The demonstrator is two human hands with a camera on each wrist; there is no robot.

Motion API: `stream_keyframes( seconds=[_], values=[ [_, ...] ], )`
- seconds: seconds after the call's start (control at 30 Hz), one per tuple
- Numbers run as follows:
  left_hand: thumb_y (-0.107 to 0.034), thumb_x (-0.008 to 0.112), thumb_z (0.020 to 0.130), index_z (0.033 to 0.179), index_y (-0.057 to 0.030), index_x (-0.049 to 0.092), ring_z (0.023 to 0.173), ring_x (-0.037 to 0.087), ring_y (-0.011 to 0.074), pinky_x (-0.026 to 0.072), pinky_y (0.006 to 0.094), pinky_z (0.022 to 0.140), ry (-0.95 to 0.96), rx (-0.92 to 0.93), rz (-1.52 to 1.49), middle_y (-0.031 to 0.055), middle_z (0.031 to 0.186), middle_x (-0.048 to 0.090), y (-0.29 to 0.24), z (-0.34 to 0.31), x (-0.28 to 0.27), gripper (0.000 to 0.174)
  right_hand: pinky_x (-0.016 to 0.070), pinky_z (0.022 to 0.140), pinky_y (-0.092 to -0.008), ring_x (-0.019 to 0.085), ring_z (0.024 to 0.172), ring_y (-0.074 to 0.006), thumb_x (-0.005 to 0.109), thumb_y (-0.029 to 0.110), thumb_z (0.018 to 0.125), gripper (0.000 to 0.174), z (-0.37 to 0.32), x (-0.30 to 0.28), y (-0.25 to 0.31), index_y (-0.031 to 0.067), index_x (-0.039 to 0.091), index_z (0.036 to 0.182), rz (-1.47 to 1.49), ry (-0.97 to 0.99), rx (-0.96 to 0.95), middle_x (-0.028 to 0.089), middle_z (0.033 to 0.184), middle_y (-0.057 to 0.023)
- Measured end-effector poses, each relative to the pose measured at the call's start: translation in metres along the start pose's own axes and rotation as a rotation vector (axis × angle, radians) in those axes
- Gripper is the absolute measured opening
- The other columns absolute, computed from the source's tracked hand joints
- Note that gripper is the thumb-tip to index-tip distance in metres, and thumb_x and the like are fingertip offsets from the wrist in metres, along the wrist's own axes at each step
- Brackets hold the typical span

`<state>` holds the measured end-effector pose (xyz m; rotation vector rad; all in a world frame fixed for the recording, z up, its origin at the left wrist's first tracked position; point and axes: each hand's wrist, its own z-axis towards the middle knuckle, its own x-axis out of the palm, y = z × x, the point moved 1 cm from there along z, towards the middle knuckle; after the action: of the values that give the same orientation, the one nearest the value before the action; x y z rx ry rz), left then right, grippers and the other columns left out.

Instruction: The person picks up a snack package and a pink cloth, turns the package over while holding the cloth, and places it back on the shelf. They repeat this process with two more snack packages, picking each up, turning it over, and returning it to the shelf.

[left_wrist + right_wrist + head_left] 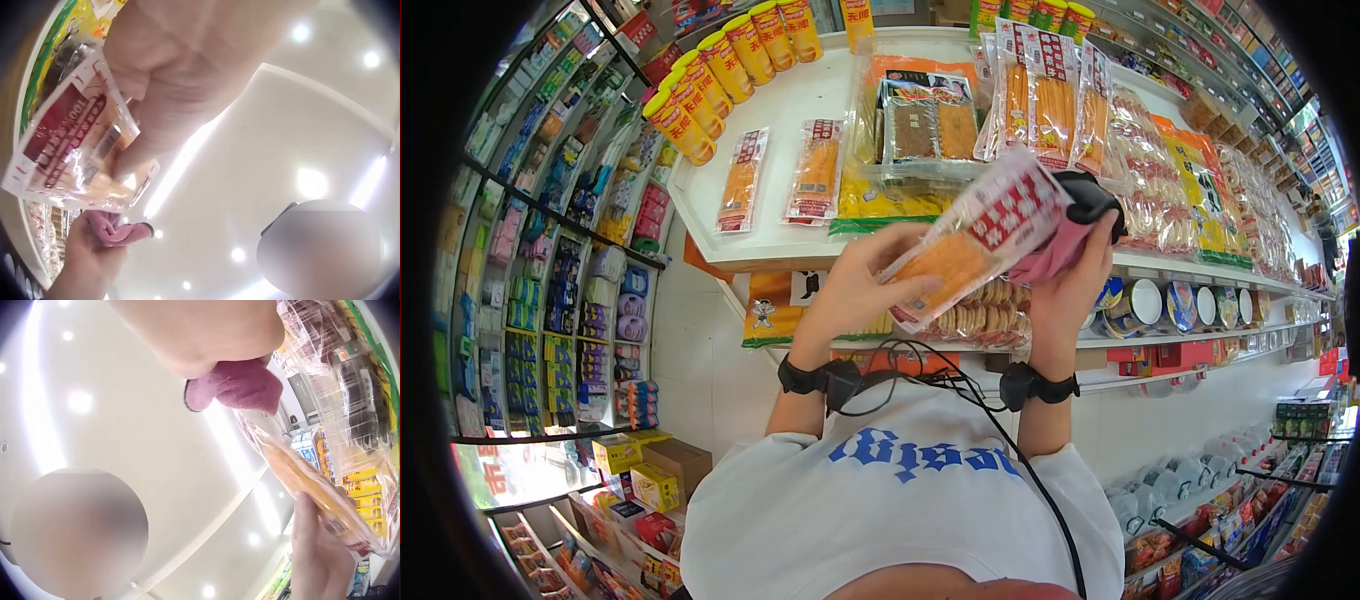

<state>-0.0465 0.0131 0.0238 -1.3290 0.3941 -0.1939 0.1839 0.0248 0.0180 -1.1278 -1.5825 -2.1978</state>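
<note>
My left hand (862,280) grips the lower end of a clear snack packet (990,235) with orange strips inside and a red-and-white printed label. The packet is tilted, held above the front edge of a white display table (700,200). In my right hand (1090,280) is a pink and black cloth (1050,255), bunched up at the packet's upper right end. In the left wrist view the pink cloth (115,230) shows just beyond the packet. From the right wrist, the packet (306,478) appears edge-on below the cloth, with the left thumb against it.
Two similar packets (742,182) (814,172) lie on the table's left part, and more packets (1055,85) are piled at the back. A clear plastic tray (865,150) holds dark and orange packs. Yellow canisters (747,45) line the back edge. Stocked shelves (550,260) stand at left.
</note>
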Motion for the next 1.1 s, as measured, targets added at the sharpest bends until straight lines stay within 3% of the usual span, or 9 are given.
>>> stream_keyframes(
  seconds=[0.13, 0.2, 0.3, 0.4, 0.67, 0.83, 0.93, 1.0, 1.1],
  values=[
    [-0.001, 0.079, 0.077, 0.115, -0.0009, 0.057, 0.1, 0.061, 0.0136, 0.0457, 0.028, 0.095, -0.152, 0.012, -0.249, 0.0067, 0.104, 0.065, 0.0, 0.009, 0.017, 0.044, 0.0504, 0.075, -0.0243, 0.063, 0.087, -0.0101, 0.059, 0.018, 0.098, 0.022, -0.026, -0.001, -0.018, 0.0075, 0.057, 0.117, 0.029, 0.058, 0.179, 0.063, 0.096, 0.0011],
    [0.001, 0.079, 0.076, 0.113, -0.0009, 0.056, 0.102, 0.06, 0.0133, 0.0456, 0.0285, 0.096, -0.131, 0.032, -0.272, 0.005, 0.104, 0.063, 0.003, 0.011, 0.024, 0.043, 0.0513, 0.077, -0.0242, 0.063, 0.087, -0.0101, 0.065, 0.017, 0.095, 0.025, -0.04, -0.011, -0.039, 0.0059, 0.057, 0.115, -0.196, 0.266, 0.184, 0.064, 0.098, 0.0],
    [0.0, 0.079, 0.077, 0.107, -0.001, 0.056, 0.102, 0.058, 0.0122, 0.0445, 0.0289, 0.097, -0.065, 0.013, -0.213, 0.0029, 0.104, 0.06, 0.005, 0.01, 0.027, 0.038, 0.0523, 0.078, -0.0255, 0.065, 0.087, -0.0104, 0.073, 0.012, 0.089, 0.028, -0.049, 0.023, -0.024, 0.0028, 0.06, 0.112, -0.446, 0.254, 0.104, 0.067, 0.1, -0.0035],
    [-0.009, 0.08, 0.078, 0.105, -0.0007, 0.057, 0.094, 0.056, 0.0119, 0.0461, 0.0281, 0.09, 0.024, -0.022, 0.096, 0.0029, 0.1, 0.06, 0.014, 0.008, 0.024, 0.036, 0.0528, 0.077, -0.0261, 0.066, 0.086, -0.011, 0.078, 0.01, 0.084, 0.03, -0.034, 0.019, -0.019, 0.0005, 0.064, 0.108, -0.25, 0.171, 0.214, 0.07, 0.099, -0.0061],
    [-0.019, 0.077, 0.083, 0.105, 0.0004, 0.058, 0.083, 0.055, 0.0156, 0.0461, 0.0286, 0.077, 0.17, 0.0, 0.243, 0.0083, 0.089, 0.059, -0.006, 0.0, 0.004, 0.035, 0.0517, 0.074, -0.0258, 0.063, 0.08, -0.0099, 0.079, 0.01, 0.083, 0.024, -0.016, 0.016, -0.002, 0.0009, 0.067, 0.102, -0.268, 0.019, 0.041, 0.068, 0.098, -0.0056],
    [-0.017, 0.076, 0.083, 0.107, 0.0028, 0.059, 0.092, 0.062, 0.0195, 0.0505, 0.0325, 0.076, 0.246, 0.055, 0.414, 0.0119, 0.099, 0.064, -0.003, -0.015, -0.052, 0.036, 0.054, 0.081, -0.0299, 0.065, 0.093, -0.0139, 0.068, 0.019, 0.094, 0.03, 0.012, -0.025, 0.014, 0.004, 0.06, 0.119, -0.015, -0.055, -0.06, 0.067, 0.109, -0.0057],
    [-0.013, 0.078, 0.083, 0.113, 0.001, 0.06, 0.092, 0.064, 0.016, 0.053, 0.0307, 0.075, -0.238, 0.079, 0.097, 0.0084, 0.099, 0.068, 0.01, -0.025, -0.094, 0.038, 0.047, 0.099, -0.0326, 0.06, 0.112, -0.0159, 0.061, 0.03, 0.098, 0.037, 0.025, -0.054, 0.032, 0.004, 0.059, 0.124, 0.073, -0.043, -0.008, 0.065, 0.119, -0.006],
    [-0.011, 0.08, 0.081, 0.118, 0.0007, 0.059, 0.086, 0.067, 0.0142, 0.0552, 0.0283, 0.071, -0.476, -0.036, 0.001, 0.0082, 0.096, 0.07, 0.005, -0.026, -0.131, 0.044, 0.0459, 0.101, -0.0342, 0.059, 0.114, -0.0171, 0.06, 0.032, 0.098, 0.038, 0.021, -0.059, 0.031, 0.0044, 0.059, 0.125, 0.092, -0.137, 0.055, 0.064, 0.121, -0.006],
    [-0.013, 0.079, 0.082, 0.124, 0.0026, 0.056, 0.078, 0.068, 0.0151, 0.0552, 0.0265, 0.065, -0.785, 0.018, 0.139, 0.0126, 0.094, 0.07, 0.02, -0.01, -0.183, 0.05, 0.0456, 0.102, -0.0353, 0.06, 0.114, -0.0187, 0.059, 0.03, 0.099, 0.037, 0.015, -0.067, 0.019, 0.0042, 0.06, 0.125, 0.289, -0.064, 0.298, 0.065, 0.122, -0.006]
  ],
)
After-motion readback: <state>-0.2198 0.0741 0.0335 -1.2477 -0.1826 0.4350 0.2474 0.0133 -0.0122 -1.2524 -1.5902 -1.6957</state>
